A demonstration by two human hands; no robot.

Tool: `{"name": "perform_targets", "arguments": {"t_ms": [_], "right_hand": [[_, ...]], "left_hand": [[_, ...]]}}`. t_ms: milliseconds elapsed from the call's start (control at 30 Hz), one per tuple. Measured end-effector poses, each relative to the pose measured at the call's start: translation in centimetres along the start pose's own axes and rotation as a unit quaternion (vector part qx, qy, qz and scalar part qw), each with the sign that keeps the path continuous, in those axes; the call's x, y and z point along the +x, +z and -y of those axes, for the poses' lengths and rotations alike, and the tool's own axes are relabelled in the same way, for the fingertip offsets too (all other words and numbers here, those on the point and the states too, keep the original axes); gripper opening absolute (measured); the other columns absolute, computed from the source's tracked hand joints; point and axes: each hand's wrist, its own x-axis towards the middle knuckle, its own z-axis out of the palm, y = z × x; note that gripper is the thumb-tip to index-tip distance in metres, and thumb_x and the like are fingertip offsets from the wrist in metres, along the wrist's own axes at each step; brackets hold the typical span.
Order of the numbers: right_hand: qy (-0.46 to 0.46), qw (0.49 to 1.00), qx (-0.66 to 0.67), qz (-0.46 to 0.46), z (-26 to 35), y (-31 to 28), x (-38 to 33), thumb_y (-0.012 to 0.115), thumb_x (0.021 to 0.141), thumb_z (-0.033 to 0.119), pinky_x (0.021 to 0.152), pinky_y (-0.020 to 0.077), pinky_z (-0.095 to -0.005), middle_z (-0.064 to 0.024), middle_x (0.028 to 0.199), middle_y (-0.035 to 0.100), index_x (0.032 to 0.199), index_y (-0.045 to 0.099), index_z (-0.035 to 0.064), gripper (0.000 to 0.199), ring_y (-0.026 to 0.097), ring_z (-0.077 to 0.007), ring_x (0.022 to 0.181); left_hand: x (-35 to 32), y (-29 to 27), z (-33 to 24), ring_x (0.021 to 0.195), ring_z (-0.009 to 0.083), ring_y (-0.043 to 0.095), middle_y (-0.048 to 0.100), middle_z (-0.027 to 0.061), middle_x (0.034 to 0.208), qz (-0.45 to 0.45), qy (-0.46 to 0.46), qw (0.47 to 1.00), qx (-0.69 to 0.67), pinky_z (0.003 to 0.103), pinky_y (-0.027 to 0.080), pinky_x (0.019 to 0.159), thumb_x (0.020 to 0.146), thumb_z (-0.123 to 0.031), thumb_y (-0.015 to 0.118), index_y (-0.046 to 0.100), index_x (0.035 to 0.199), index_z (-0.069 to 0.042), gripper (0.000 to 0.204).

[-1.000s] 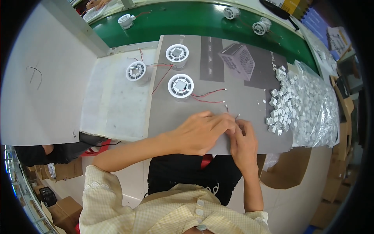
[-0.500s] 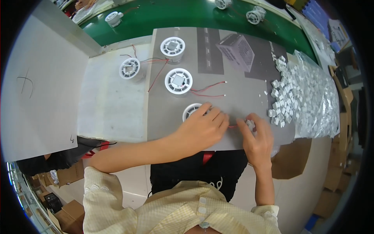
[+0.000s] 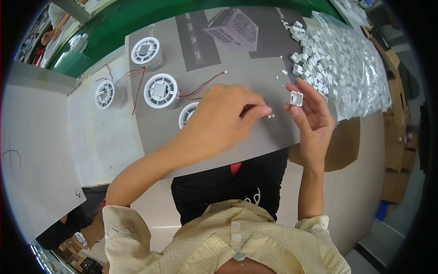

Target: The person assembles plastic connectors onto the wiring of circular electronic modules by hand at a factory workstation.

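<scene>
My left hand (image 3: 219, 123) pinches a small white plug (image 3: 271, 115) at the end of a red-and-black lead, thumb and forefinger clenched on it just above the near edge of the grey mat (image 3: 255, 73). My right hand (image 3: 312, 116) holds a small white square housing (image 3: 296, 98) between thumb and fingertips, open face toward the plug, the two parts just apart.

Under my left hand, partly hidden, sits a white round fan (image 3: 188, 114), whose lead I judge this to be. Beyond it another fan (image 3: 160, 90) stands mid-mat, a third (image 3: 146, 50) near the far left corner, and a fourth (image 3: 106, 93) on the white sheet off the mat's left edge. A grey perforated box (image 3: 232, 29) lies at the far edge. A bag of housings (image 3: 346, 68) covers the right edge, loose ones spilling beside it.

Risks, as I judge them:
- Plug entering skewed, from a tilted housing: bent pins or a jam.
- Lead pulled taut: the fan drags.
- Housing slipping from a light fingertip hold into the loose pile.

Against half a second ago: both hands have lifted off the mat, and the right hand now presents the housing, raised and turned toward the plug.
</scene>
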Motion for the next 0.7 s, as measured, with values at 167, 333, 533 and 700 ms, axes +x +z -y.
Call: {"name": "perform_targets", "arguments": {"t_ms": [167, 333, 533, 700], "right_hand": [[-0.027, 1.000, -0.008, 0.009, -0.8, -0.5, -0.1, 0.067, 0.089, -0.004, 0.092, 0.0554, -0.0337, -0.0214, 0.125, 0.062, 0.127, 0.056, -0.0062, 0.039, 0.062, -0.0209, 0.112], [-0.024, 0.999, -0.036, 0.030, -2.0, -0.4, 0.0, 0.066, 0.090, -0.003, 0.094, 0.0544, -0.0352, -0.0198, 0.124, 0.062, 0.125, 0.057, -0.0051, 0.036, 0.061, -0.0215, 0.112], [0.062, 0.997, 0.045, 0.002, -1.8, -0.2, 0.5, 0.068, 0.093, 0.009, 0.092, 0.0501, -0.0299, -0.0182, 0.124, 0.063, 0.127, 0.059, -0.0032, 0.038, 0.064, -0.0186, 0.105], [0.093, 0.963, 0.251, 0.018, -1.7, 1.1, 0.9, 0.067, 0.093, 0.010, 0.098, 0.0476, -0.0329, -0.0191, 0.127, 0.061, 0.132, 0.055, -0.0034, 0.044, 0.063, -0.0203, 0.107]], "left_hand": [[0.6, -0.1, 1.3, 0.067, 0.0122, 0.060, 0.071, 0.0061, 0.080, 0.062, -0.032, 0.987, -0.142, 0.027, 0.048, 0.063, 0.088, -0.012, 0.073, 0.077, 0.093, -0.005, 0.010], [0.9, -1.0, 1.1, 0.067, 0.0200, 0.068, 0.070, 0.0138, 0.076, -0.009, 0.066, 0.990, -0.122, 0.031, 0.053, 0.064, 0.085, -0.011, 0.075, 0.074, 0.089, 0.000, 0.012], [0.5, -1.1, 0.6, 0.077, 0.0127, 0.062, 0.071, 0.0053, 0.084, -0.065, 0.028, 0.997, -0.036, 0.028, 0.050, 0.074, 0.088, -0.011, 0.074, 0.073, 0.093, -0.001, 0.011], [0.3, -0.7, 1.5, 0.078, 0.0088, 0.060, 0.069, 0.0023, 0.084, -0.076, -0.011, 0.977, -0.198, 0.025, 0.049, 0.075, 0.090, -0.013, 0.072, 0.072, 0.096, 0.001, 0.015]]}}
